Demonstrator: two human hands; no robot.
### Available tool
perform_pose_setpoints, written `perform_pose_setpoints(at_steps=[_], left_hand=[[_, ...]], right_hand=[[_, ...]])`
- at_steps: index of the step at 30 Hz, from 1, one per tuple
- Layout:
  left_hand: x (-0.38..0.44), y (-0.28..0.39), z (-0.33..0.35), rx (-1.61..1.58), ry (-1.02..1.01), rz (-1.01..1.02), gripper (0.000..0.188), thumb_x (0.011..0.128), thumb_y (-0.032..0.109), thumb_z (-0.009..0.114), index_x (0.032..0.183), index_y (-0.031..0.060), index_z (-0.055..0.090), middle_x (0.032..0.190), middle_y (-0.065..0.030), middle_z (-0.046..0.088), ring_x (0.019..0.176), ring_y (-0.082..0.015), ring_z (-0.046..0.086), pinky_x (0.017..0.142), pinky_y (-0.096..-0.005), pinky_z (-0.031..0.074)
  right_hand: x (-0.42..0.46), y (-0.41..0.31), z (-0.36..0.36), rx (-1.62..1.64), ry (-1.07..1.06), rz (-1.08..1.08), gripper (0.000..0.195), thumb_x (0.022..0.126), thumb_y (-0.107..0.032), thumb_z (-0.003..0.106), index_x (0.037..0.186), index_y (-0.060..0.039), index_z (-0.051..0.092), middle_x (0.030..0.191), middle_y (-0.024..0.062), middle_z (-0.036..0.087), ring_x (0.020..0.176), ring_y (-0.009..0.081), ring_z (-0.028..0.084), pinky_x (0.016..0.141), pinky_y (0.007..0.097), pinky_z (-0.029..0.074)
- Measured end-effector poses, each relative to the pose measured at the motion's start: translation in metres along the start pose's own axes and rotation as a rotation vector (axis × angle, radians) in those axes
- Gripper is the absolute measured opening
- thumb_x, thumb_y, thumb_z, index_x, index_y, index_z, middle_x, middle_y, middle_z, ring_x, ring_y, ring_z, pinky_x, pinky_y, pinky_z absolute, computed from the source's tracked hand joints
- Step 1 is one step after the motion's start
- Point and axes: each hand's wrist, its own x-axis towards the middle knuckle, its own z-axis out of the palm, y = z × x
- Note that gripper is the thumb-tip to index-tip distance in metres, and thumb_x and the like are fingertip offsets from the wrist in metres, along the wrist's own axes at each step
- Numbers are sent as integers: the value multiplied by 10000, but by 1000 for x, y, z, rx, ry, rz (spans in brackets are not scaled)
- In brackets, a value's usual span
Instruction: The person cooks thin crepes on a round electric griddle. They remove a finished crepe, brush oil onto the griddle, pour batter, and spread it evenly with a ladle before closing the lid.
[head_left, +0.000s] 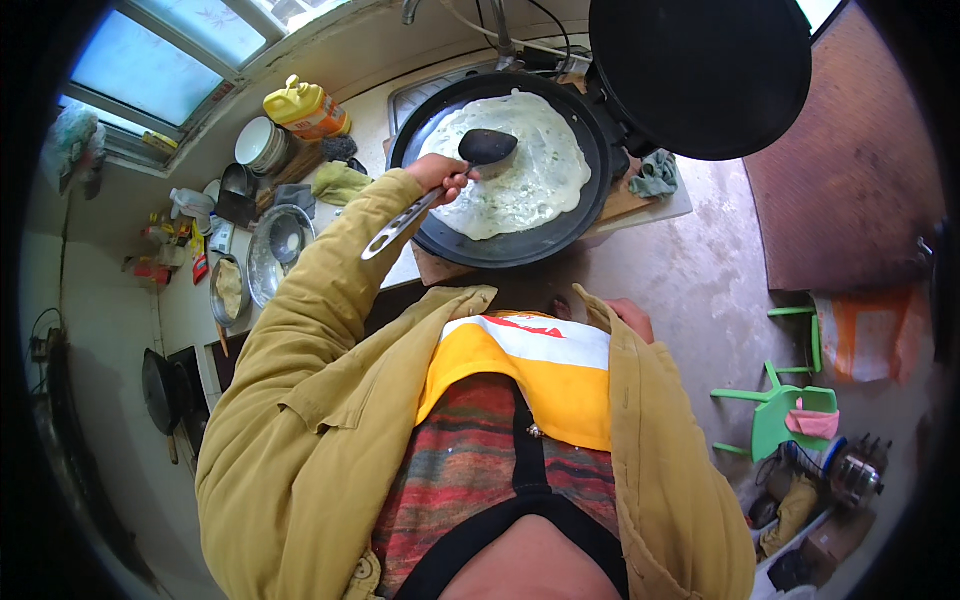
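Observation:
My left hand (442, 180) grips a ladle (487, 147) by its metal handle, which has oval holes near its end. The ladle's dark bowl is over the upper left part of a pale, uneven round of batter with green flecks (517, 187). That batter covers much of a round black electric griddle (517, 259), whose black lid (697, 75) stands raised at the right. My right hand (632, 315) shows only in part beside the jacket's front edge, low by my body; its fingers are mostly hidden, and whether it holds anything cannot be seen.
Left on the counter are a metal basin (259, 255), a bowl of dough (229, 289), stacked white bowls (259, 142) and a yellow jug (304, 109). A grey-green cloth (656, 174) lies right of the griddle. A faucet (504, 37) rises behind it. A green chair (780, 416) stands right.

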Motion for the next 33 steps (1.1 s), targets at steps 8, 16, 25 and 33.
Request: perform_pose_setpoints(at_steps=[8, 16, 25, 33], left_hand=[[-47, -50, -21, 321, -11, -62, 316, 965, 245, 326, 1022, 13, 534, 473, 69, 347, 333, -42, 312, 321, -185, 308], [-67, -30, -8, 383, -76, 7, 319, 967, 229, 320, 1019, -5, 530, 489, 57, 349, 334, -32, 286, 312, -178, 301], [4, -10, 82, 384, -174, -97, 268, 958, 205, 350, 1015, 28, 543, 514, 67, 373, 364, -12, 288, 342, -147, 297], [-54, -47, 12, 704, -146, -1, 337, 941, 234, 356, 1027, -26, 553, 463, 24, 371, 336, -65, 348, 347, -209, 353]], right_hand=[[-15, 4, -1, -12, 54, 53, 171, 810, -80, 566, 970, -46, 617, 864, 131, 610, 773, 276, 597, 684, 321, 473], [-15, 5, 0, 4, 55, 107, 183, 815, -85, 554, 983, -56, 621, 867, 121, 603, 747, 247, 600, 650, 299, 489], [-29, 1, -1, 11, 112, 109, 174, 815, -84, 563, 977, -67, 621, 845, 124, 601, 746, 262, 594, 663, 318, 475], [-35, 10, 3, 8, 142, 128, 170, 811, -78, 558, 969, -63, 618, 836, 128, 600, 751, 274, 589, 666, 324, 471]])
